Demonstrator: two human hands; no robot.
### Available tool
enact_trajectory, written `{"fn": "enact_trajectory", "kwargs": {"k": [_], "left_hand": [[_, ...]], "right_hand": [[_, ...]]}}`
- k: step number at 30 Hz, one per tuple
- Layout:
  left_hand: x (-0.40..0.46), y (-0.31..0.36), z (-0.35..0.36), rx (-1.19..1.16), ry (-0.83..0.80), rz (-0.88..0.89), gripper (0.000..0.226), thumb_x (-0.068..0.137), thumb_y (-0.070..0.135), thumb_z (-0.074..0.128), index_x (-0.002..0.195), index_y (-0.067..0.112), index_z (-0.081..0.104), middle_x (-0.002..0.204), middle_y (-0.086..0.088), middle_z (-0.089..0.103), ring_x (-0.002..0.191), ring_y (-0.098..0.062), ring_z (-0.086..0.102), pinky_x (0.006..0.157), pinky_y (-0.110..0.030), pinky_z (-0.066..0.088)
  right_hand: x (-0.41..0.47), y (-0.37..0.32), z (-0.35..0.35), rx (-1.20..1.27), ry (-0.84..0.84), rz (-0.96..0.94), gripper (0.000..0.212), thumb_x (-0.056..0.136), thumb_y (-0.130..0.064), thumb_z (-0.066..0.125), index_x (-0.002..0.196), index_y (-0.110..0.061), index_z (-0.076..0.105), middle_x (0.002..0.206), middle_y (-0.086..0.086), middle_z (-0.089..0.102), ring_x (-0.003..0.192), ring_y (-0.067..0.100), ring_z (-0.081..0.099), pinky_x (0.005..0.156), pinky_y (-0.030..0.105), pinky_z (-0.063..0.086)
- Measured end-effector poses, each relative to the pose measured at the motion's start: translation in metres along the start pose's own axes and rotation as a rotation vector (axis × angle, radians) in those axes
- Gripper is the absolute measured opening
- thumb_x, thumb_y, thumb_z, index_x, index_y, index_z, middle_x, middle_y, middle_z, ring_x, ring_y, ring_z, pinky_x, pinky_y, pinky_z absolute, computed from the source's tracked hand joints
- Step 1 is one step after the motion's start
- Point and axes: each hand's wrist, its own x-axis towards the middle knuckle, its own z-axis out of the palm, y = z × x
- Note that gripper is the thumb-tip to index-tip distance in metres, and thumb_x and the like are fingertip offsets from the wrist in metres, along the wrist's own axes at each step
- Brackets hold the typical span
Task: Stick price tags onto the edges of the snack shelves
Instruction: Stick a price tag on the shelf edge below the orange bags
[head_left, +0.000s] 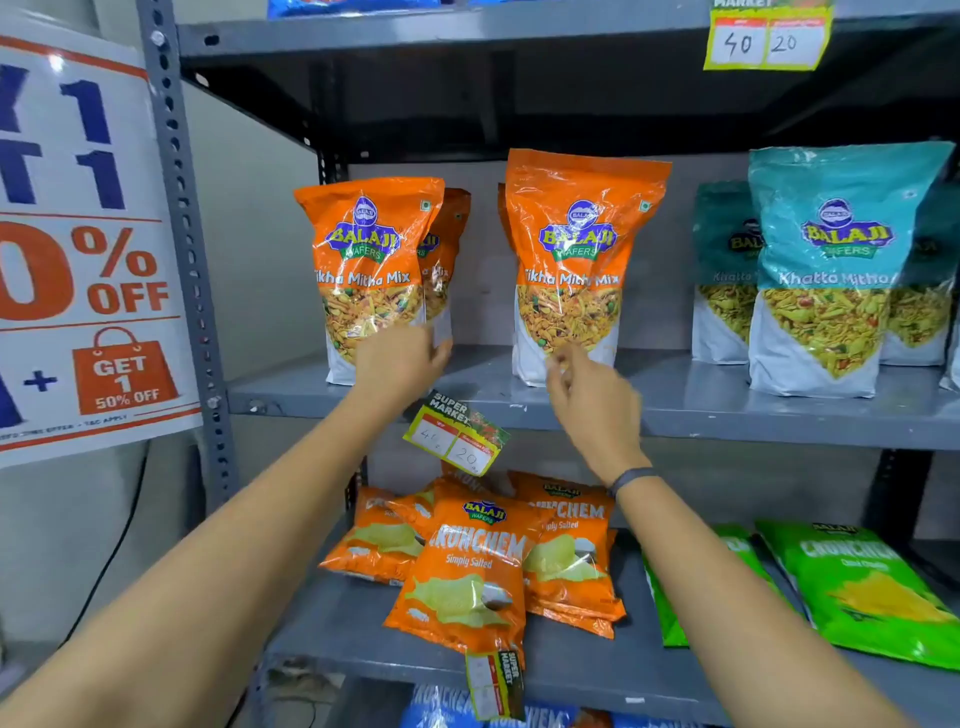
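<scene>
A yellow-edged price tag (453, 439) marked 40 and 20 hangs tilted at the front edge of the middle grey shelf (753, 415), between my two hands; neither hand touches it. My left hand (400, 361) is just above and left of it, fingers apart, in front of the bottom of the left orange Tikha Mitha Mix bag (366, 270). My right hand (592, 400) is to the tag's right, its fingertips pinched together at the foot of the second orange bag (576, 260). Whether anything small sits in that pinch is not visible.
Another price tag (766, 36) is on the upper shelf edge, and one (496, 683) hangs on the lower shelf edge. Teal Khatta Mitha bags (831, 270) stand at the right. Orange Crunchem packs (467, 566) and green packs (857, 587) lie below. An offer poster (83, 249) hangs beside the left upright.
</scene>
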Motion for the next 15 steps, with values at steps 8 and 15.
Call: {"fn": "enact_trajectory", "kwargs": {"k": [8,15], "left_hand": [[-0.024,-0.016,0.011,-0.171,-0.288,0.04,0.042,0.091,0.054,0.051,0.082,0.013,0.051,0.076,-0.004,0.056,0.074,-0.02,0.05,0.057,-0.03,0.034],[-0.022,-0.002,0.016,-0.113,-0.278,0.2,0.037,0.097,0.039,0.05,0.084,0.007,0.064,0.077,-0.002,0.045,0.084,-0.027,0.058,0.058,-0.03,0.03]], "right_hand": [[-0.027,-0.022,0.038,0.266,-0.339,0.23,0.026,0.082,-0.044,0.064,0.084,-0.02,0.054,0.08,0.002,0.071,0.081,0.025,0.065,0.067,0.037,0.051],[-0.019,-0.025,0.047,0.342,-0.362,0.346,0.025,0.075,-0.027,0.075,0.07,-0.024,0.051,0.083,0.005,0.072,0.083,0.026,0.065,0.069,0.036,0.05]]}}
